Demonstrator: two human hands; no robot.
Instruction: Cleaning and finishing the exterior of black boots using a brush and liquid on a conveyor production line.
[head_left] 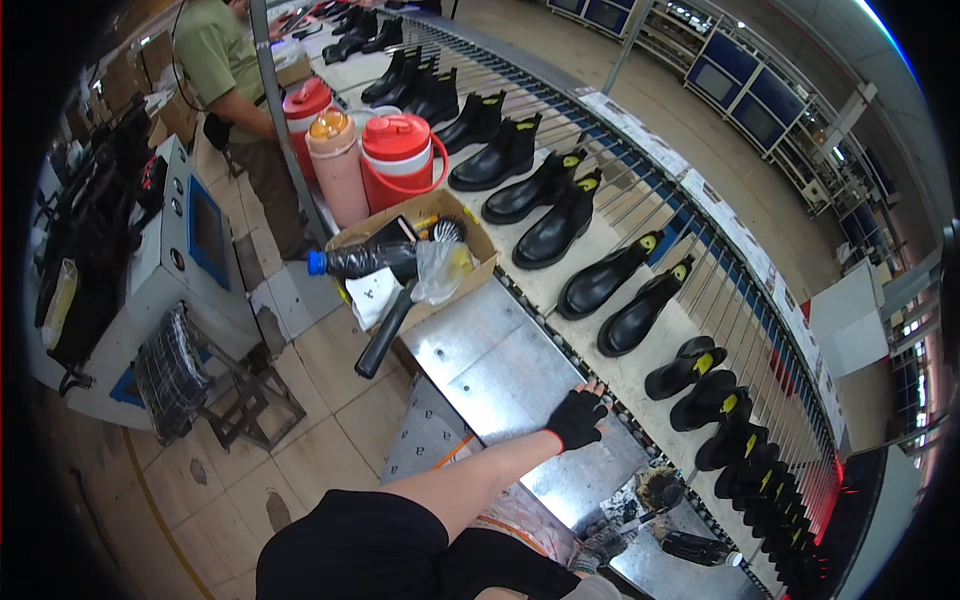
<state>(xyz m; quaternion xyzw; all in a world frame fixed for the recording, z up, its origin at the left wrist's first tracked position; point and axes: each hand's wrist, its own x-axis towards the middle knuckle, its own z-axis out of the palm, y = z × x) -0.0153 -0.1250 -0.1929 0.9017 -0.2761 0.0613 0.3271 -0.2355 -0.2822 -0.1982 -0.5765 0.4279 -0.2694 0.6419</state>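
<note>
My left hand [578, 418], in a black fingerless glove with an orange cuff edge, lies on the metal tabletop [490, 345] by the conveyor's edge. Its fingers are spread, with nothing held. Low in the view, my right hand [603, 546], in a greyish glove and partly cut off by the sleeve, is closed on a thin-handled brush [636, 521]. The brush reaches toward a small stained pot [660, 489] with dark residue around it. Beside them lies a dark bottle with a white cap [700, 548]. Nearest my left hand on the conveyor is a black ankle boot [632, 325].
Black boots with yellow-green tabs line the curving roller conveyor [690, 270]. A cardboard box [480, 240] holds a bottle, a bag and a black-handled tool [385, 330]. Red jugs [400, 150] and a pink bottle [338, 175] stand behind. Left are a stool [180, 370], a machine [190, 230] and a person [225, 80].
</note>
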